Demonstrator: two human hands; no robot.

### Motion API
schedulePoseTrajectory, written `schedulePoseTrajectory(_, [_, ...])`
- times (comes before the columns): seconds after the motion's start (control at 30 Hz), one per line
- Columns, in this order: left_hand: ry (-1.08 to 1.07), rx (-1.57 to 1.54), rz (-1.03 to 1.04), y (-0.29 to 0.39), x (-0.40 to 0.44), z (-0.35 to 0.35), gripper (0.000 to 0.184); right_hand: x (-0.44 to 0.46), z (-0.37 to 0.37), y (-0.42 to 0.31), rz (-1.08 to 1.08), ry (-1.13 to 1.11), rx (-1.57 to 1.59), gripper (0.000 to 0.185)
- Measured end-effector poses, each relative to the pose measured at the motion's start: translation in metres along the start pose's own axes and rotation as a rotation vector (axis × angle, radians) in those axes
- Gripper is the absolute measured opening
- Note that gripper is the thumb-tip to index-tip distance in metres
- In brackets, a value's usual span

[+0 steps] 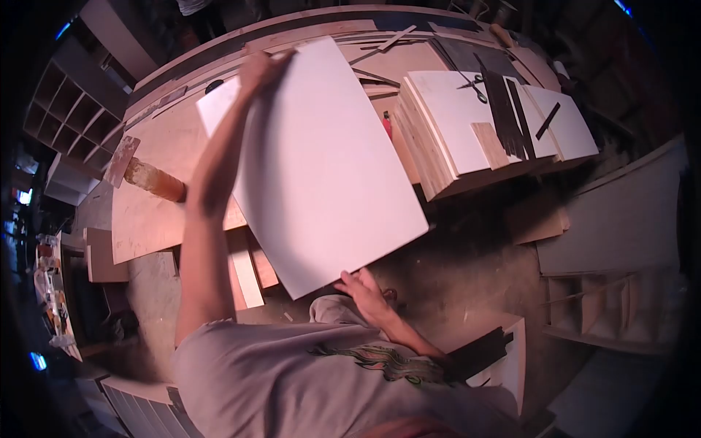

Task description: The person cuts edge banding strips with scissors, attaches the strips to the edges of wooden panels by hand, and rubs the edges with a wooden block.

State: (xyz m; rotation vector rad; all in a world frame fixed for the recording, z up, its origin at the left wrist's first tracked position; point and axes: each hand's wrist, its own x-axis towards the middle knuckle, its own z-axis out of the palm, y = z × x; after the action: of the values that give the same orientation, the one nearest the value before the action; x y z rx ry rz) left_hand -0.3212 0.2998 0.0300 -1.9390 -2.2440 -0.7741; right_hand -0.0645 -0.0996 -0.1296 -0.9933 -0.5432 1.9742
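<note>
A large white rectangular panel (328, 160) lies slanted across the workbench, its near end reaching out over the bench's front edge. My left hand (261, 71) is at the panel's far left edge, its fingers closed around the edge. At the near edge my right hand (363, 293) grips the panel between thumb and fingers. Part of another white panel (217, 104) shows beyond my left forearm. To the left of that forearm, a stained bottle with an orange-brown body (155, 181) lies on the bench beside a flat reddish piece (122, 161).
A stack of white-faced boards (423, 135) stands to the right, bearing scissors (478, 88) and dark strips (504, 113). Shelving units stand left (69, 109) and lower right (591, 306). Boards (248, 277) lean below the bench. A person (196, 6) stands at the far side.
</note>
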Motion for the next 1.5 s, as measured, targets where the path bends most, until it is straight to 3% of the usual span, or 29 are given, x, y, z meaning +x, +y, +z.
schedulePoseTrajectory(0.03, [0.064, -0.026, -0.064, 0.000, -0.005, -0.029, 0.087, 0.000, -0.004, -0.016, -0.040, 0.009, -0.105, 0.031])
schedulePoseTrajectory(0.07, [-0.004, -0.047, -0.134, -0.011, -0.007, -0.059, 0.085, 0.002, -0.012, -0.027, -0.187, 0.018, -0.162, 0.033])
schedulePoseTrajectory(0.13, [-0.027, -0.402, -0.147, -0.062, -0.017, -0.100, 0.063, 0.010, -0.031, -0.050, -0.438, 0.061, -0.210, 0.036])
schedulePoseTrajectory(0.17, [-0.331, -0.450, -0.291, -0.088, -0.030, -0.139, 0.056, 0.014, -0.042, -0.063, -0.538, 0.096, -0.204, 0.037])
schedulePoseTrajectory(0.2, [-0.192, -0.541, -0.254, -0.093, -0.070, -0.161, 0.055, 0.010, -0.051, -0.084, -0.543, 0.094, -0.221, 0.036])
schedulePoseTrajectory(0.23, [-0.331, -0.621, -0.220, -0.102, -0.101, -0.189, 0.049, 0.006, -0.055, -0.111, -0.556, 0.087, -0.240, 0.036])
schedulePoseTrajectory(0.3, [-0.305, -0.725, -0.236, -0.149, -0.164, -0.211, 0.041, 0.007, -0.057, -0.154, -0.597, 0.083, -0.150, 0.032])
schedulePoseTrajectory(0.4, [-0.120, -0.896, -0.406, -0.155, -0.299, -0.221, 0.043, 0.032, -0.061, -0.223, -0.738, -0.021, -0.451, 0.033])
schedulePoseTrajectory(0.47, [-0.241, -1.122, -0.460, -0.226, -0.396, -0.205, 0.042, 0.063, -0.046, -0.258, -0.789, -0.007, -0.655, 0.041])
schedulePoseTrajectory(0.5, [-0.060, -1.106, -0.434, -0.132, -0.421, -0.193, 0.042, 0.083, -0.038, -0.274, -0.800, -0.002, -0.728, 0.049])
schedulePoseTrajectory(0.57, [0.118, -1.365, -0.617, -0.105, -0.474, -0.148, 0.041, 0.126, -0.013, -0.299, -0.798, 0.036, -1.071, 0.048])
schedulePoseTrajectory(0.6, [0.211, -1.494, -0.642, -0.122, -0.504, -0.109, 0.041, 0.135, 0.005, -0.311, -0.783, 0.010, -1.141, 0.050])
schedulePoseTrajectory(0.67, [0.410, -1.525, -0.718, -0.084, -0.530, -0.056, 0.032, 0.168, 0.043, -0.328, -0.798, -0.030, -1.350, 0.054])
schedulePoseTrajectory(0.7, [0.440, -1.505, -0.812, -0.013, -0.517, -0.062, 0.022, 0.195, 0.059, -0.334, -0.835, -0.049, -1.482, 0.056])
schedulePoseTrajectory(0.73, [0.202, -1.635, -0.728, -0.025, -0.538, -0.043, 0.015, 0.222, 0.073, -0.340, -0.826, -0.123, -1.617, 0.056])
schedulePoseTrajectory(0.77, [0.163, -1.782, -0.672, -0.008, -0.540, -0.032, 0.011, 0.250, 0.090, -0.341, -0.819, -0.208, -1.746, 0.056])
schedulePoseTrajectory(0.8, [0.363, -1.722, -0.871, -0.003, -0.546, 0.002, 0.019, 0.281, 0.102, -0.337, -0.850, -0.264, -1.734, 0.057])
schedulePoseTrajectory(0.83, [0.425, -1.663, -0.891, 0.018, -0.544, 0.011, 0.011, 0.308, 0.106, -0.325, -0.872, -0.325, -1.725, 0.057])
schedulePoseTrajectory(0.9, [0.449, -1.617, -0.891, 0.057, -0.536, 0.022, 0.012, 0.345, 0.113, -0.305, -0.805, -0.332, -1.769, 0.058])
schedulePoseTrajectory(0.93, [0.450, -1.581, -1.016, 0.072, -0.533, 0.024, 0.019, 0.353, 0.117, -0.296, -0.757, -0.354, -1.823, 0.058])
schedulePoseTrajectory(1.07, [0.535, -1.612, -1.092, 0.095, -0.540, 0.061, 0.010, 0.399, 0.107, -0.264, -0.681, -0.389, -1.917, 0.060])
schedulePoseTrajectory(1.13, [0.519, -1.628, -1.144, 0.103, -0.540, 0.062, 0.011, 0.409, 0.098, -0.251, -0.442, -0.461, -1.879, 0.061])
schedulePoseTrajectory(1.3, [0.503, -1.521, -1.271, 0.106, -0.526, 0.068, 0.015, 0.437, 0.089, -0.220, -0.459, -0.408, -1.910, 0.059])
schedulePoseTrajectory(1.37, [0.507, -1.535, -1.197, 0.103, -0.528, 0.072, 0.014, 0.454, 0.083, -0.208, -0.485, -0.366, -1.846, 0.058])
schedulePoseTrajectory(1.43, [0.572, -1.533, -1.227, 0.106, -0.529, 0.073, 0.013, 0.462, 0.085, -0.204, -0.520, -0.461, -1.951, 0.053])
schedulePoseTrajectory(1.5, [0.521, -1.535, -1.211, 0.101, -0.541, 0.070, 0.009, 0.466, 0.093, -0.205, -0.727, -0.556, -1.978, 0.039])
